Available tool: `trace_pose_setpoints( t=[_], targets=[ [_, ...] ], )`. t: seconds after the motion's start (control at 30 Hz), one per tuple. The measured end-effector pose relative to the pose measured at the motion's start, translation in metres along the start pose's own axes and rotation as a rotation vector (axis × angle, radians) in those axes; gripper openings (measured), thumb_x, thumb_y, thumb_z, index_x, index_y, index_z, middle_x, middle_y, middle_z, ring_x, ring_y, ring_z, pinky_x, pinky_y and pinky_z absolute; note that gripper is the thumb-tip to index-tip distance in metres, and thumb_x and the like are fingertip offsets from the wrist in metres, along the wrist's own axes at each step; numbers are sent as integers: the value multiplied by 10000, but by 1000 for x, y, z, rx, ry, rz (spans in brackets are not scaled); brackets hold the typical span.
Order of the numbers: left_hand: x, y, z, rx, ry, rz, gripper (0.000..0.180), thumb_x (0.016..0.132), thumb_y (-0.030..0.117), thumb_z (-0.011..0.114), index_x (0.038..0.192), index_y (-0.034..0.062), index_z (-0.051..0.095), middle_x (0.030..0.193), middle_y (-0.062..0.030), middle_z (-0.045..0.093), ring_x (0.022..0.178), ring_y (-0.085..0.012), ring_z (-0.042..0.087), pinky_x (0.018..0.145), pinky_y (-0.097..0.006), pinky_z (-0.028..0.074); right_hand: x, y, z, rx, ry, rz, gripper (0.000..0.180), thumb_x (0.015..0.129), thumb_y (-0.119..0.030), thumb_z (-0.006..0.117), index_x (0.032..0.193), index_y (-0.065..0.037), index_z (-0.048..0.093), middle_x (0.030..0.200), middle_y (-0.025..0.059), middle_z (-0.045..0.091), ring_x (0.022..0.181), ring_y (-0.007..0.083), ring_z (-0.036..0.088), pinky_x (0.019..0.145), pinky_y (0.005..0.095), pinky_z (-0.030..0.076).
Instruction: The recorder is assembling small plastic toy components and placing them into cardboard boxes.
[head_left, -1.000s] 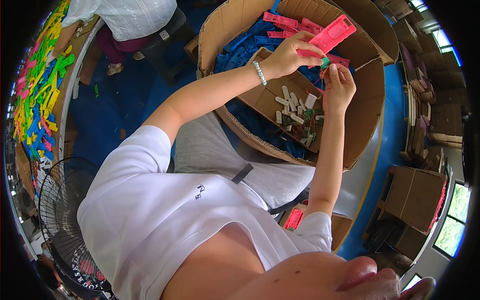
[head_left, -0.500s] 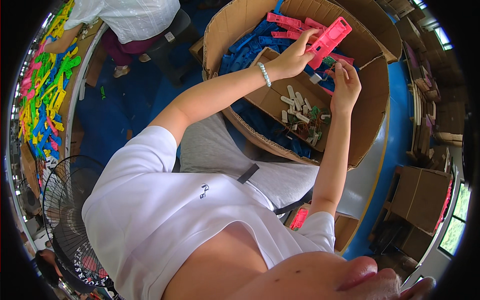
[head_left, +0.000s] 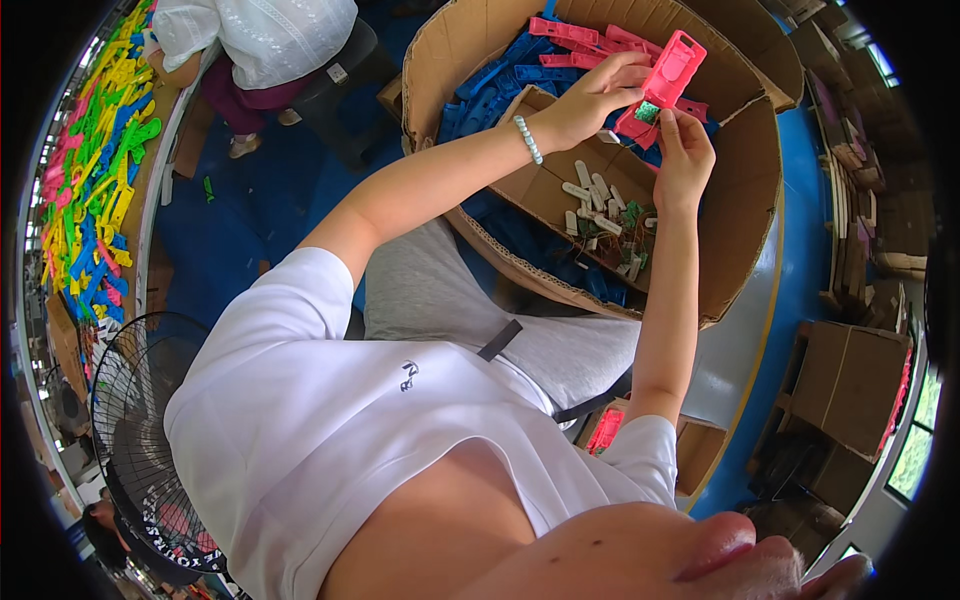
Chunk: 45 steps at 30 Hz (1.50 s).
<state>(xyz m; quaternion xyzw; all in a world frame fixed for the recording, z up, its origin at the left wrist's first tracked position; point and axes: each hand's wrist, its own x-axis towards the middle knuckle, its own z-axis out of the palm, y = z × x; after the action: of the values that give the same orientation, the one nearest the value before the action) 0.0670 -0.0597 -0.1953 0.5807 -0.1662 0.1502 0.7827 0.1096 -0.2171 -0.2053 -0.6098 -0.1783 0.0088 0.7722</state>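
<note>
2 hands of mine meet above the big cardboard box (head_left: 745, 200), and both are closed on the same pink plastic piece (head_left: 665, 85). Nearest me, my white cotton shirt (head_left: 330, 440) is smooth and my grey trousers (head_left: 450, 310) look soft. My left hand (head_left: 590, 100), with a pale bead bracelet (head_left: 527, 139) at the wrist, grips the piece along its flat side; my right hand (head_left: 685, 160) pinches its lower end from below, where a small green part (head_left: 648, 112) shows. The piece is long, flat and rectangular with a slot near its top, held tilted over the box.

Under my hands a shallow cardboard tray (head_left: 545, 185) sits inside the box, holding small white sticks (head_left: 590, 190) and a scatter of green bits (head_left: 630, 215). Beyond it lie heaps of blue plastic parts (head_left: 500, 80) and more pink ones (head_left: 580, 35), all hard and glossy.

At my left a round wire fan (head_left: 140, 450) stands on the blue floor (head_left: 220, 210). Farther off, a table (head_left: 150, 200) carries yellow, green, blue and pink plastic shapes (head_left: 95, 190), and another person in a white top (head_left: 260, 35) sits beside it.
</note>
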Motion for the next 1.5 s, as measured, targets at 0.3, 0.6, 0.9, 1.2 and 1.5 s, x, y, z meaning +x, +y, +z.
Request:
trace_pose_setpoints(
  t=[0.3, 0.6, 0.9, 1.2, 1.5],
  targets=[
    [-2, -5, 5, -111, 60, -29, 299, 958, 23, 506, 1250, 31, 572, 1223, -63, 588, 1127, -111, 542, 996, -272, 432, -1, 4, 9, 74, 44, 47, 149, 930, -92, 659, 987, 36, 608, 933, 56, 653, 850, 88, 590, 771, 223, 475],
    [-7, -2, 8, 84, 113, 50, 300, 962, 57, 529, 1257, 29, 577, 1216, -60, 601, 1119, -108, 542, 978, -261, 429, -4, -6, 14, 153, 36, 41, 172, 918, -53, 658, 1049, 28, 581, 956, 68, 655, 876, 105, 604, 765, 228, 481],
    [-4, 3, 11, 200, 135, 125, 299, 961, 50, 522, 1254, 11, 564, 1211, -87, 622, 1095, -116, 573, 961, -276, 450, 2, -6, 16, 211, 19, -33, 242, 878, 10, 680, 1090, 45, 568, 974, 87, 659, 877, 127, 624, 778, 242, 505],
    [10, -10, -7, -82, 259, 172, 310, 934, 0, 522, 1242, 23, 556, 1134, -83, 624, 1007, -121, 596, 879, -267, 492, 14, -2, -15, -66, -261, 263, 347, 912, -225, 687, 1169, -1, 624, 1025, 27, 660, 972, 98, 558, 791, 282, 453],
    [15, -4, -15, 316, 431, 301, 451, 846, 67, 543, 1290, -14, 532, 1258, -178, 574, 1108, -191, 568, 946, -297, 440, -10, 25, -18, -429, -528, 199, 349, 854, -44, 700, 1190, -16, 608, 869, 23, 680, 680, 80, 574, 608, 228, 449]
  ],
)
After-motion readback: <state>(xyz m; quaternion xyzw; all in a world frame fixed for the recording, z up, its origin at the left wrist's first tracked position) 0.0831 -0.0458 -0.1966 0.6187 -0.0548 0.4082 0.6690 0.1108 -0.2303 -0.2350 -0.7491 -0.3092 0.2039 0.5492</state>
